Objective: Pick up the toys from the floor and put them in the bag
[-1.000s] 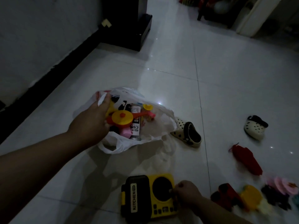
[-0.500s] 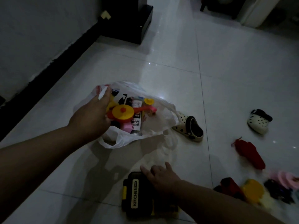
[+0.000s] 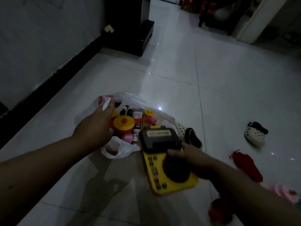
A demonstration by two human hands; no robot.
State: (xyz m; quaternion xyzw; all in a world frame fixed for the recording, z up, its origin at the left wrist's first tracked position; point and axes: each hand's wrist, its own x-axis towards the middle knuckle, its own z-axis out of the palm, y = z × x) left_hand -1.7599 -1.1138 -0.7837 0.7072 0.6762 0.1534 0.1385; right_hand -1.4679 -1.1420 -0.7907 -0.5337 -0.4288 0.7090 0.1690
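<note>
We hold the white bag [image 3: 127, 149] at its rim with the left hand [image 3: 96, 126], which is closed on the plastic with the thumb along the edge. This grip keeps the mouth spread and facing up for a bulky item. The right hand [image 3: 192, 158] clasps the toy stove [image 3: 160, 160] by its side, fingers wrapped over the yellow face. The stove is clear of the floor and tilted, its black end leading, just beside the bag's mouth, so insertion appears to be the step in hand. Count: one bag, one stove, one red pan [image 3: 123, 125] with a yellow lid inside the bag among smaller items too dim to number. On the floor lie two red toys [image 3: 247, 165] and one pink toy [image 3: 283, 191]. There are also two spotted clogs [image 3: 255, 133] — not toys.
</note>
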